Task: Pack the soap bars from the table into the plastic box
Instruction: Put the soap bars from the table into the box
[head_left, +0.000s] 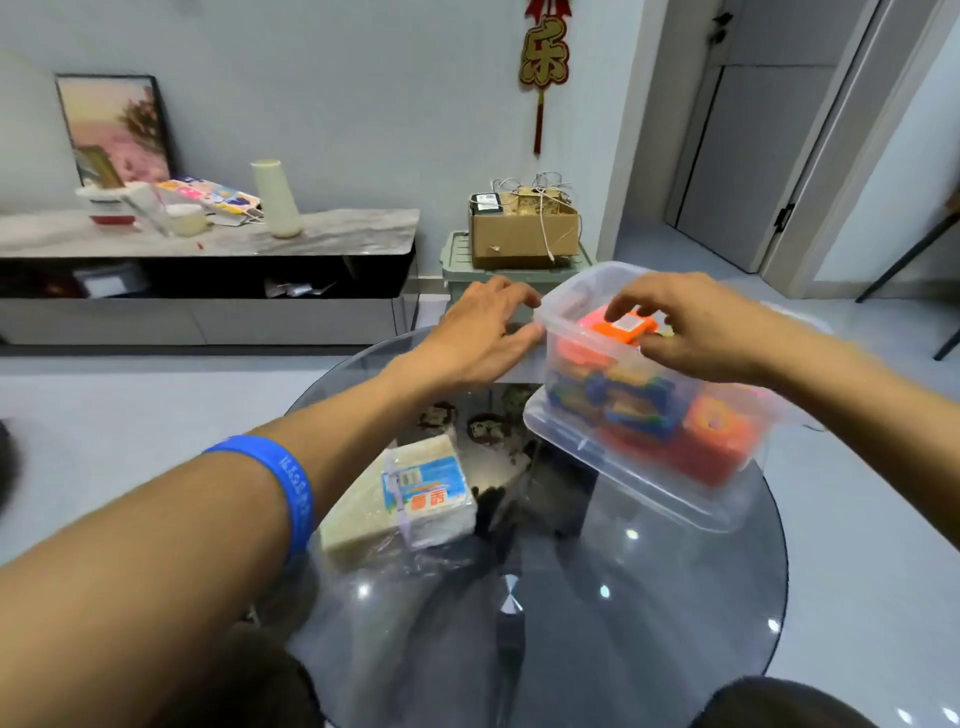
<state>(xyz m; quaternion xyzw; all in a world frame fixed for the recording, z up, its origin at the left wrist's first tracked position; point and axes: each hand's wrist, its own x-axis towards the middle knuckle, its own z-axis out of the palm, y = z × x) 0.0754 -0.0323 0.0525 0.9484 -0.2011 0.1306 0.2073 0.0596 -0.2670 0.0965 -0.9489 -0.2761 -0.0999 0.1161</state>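
Note:
A clear plastic box (649, 483) stands on the right side of the round glass table (649, 597), holding several orange and blue wrapped soap bars. My right hand (696, 332) is over the box, fingers closed on an orange soap bar (621, 327) that lies on top of the others. My left hand (478, 338) rests against the box's far left corner, fingers spread on its rim. A pale soap pack (410, 499) in clear wrap with a blue label lies on the table to the left of the box.
Beyond the table stand a grey-green crate (457, 260) with a cardboard box (522, 228) on it and a low marble-topped cabinet (208, 234) with clutter. Dark knees show at the bottom edge. A blue wristband (291, 483) circles my left forearm.

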